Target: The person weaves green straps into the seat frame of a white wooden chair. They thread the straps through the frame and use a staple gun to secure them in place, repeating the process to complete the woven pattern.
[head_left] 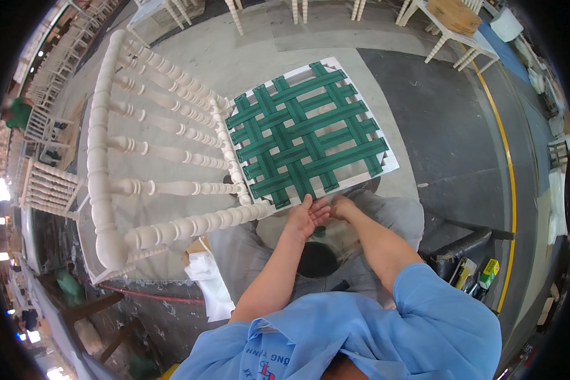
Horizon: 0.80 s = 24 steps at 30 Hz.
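Green square woven-webbing seat (303, 128): set beyond both hands; left hand (307, 217) placed nearer, fingers loosely spread; right hand (342, 208) part-hidden, grip not discernible.

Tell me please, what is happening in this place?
A person in a blue shirt sits in front of a white chair, whose back is on the person's left. Green straps are woven across its seat, with open gaps between them. The left hand is open, palm up, its thumb by the near edge of the seat. The right hand is close beside it; its fingers are partly hidden, so I cannot tell if it holds something.
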Motion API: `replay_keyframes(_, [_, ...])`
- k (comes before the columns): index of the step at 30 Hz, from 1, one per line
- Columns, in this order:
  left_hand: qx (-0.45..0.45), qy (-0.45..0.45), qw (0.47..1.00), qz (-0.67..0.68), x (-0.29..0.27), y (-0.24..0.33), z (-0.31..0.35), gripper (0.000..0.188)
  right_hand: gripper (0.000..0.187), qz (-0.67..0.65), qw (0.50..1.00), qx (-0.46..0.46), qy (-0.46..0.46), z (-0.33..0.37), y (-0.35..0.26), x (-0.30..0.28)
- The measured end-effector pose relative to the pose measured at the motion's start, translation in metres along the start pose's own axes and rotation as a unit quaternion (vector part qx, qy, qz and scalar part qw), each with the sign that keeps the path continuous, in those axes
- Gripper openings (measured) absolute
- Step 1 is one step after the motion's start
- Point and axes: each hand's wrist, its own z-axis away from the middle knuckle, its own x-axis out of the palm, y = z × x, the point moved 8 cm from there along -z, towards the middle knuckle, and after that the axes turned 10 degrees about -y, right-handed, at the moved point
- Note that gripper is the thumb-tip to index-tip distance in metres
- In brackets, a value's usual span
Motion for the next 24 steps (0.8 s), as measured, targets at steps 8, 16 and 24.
replay_keyframes(8, [-0.013, -0.042, 0.999, -0.006, 0.027, 0.002, -0.01, 0.041, 0.038, -0.711, 0.556, -0.208, -0.377, -0.009, -0.035, 0.045])
replay_keyframes(16, [-0.025, -0.037, 0.999, 0.015, 0.014, 0.001, -0.005, 0.041, 0.036, -0.828, 0.416, -0.208, -0.314, -0.059, -0.052, 0.052])
replay_keyframes(24, [-0.038, -0.023, 0.993, 0.108, -0.019, -0.016, 0.008, 0.03, 0.034, -0.848, 0.465, -0.184, -0.177, -0.107, -0.054, 0.023])
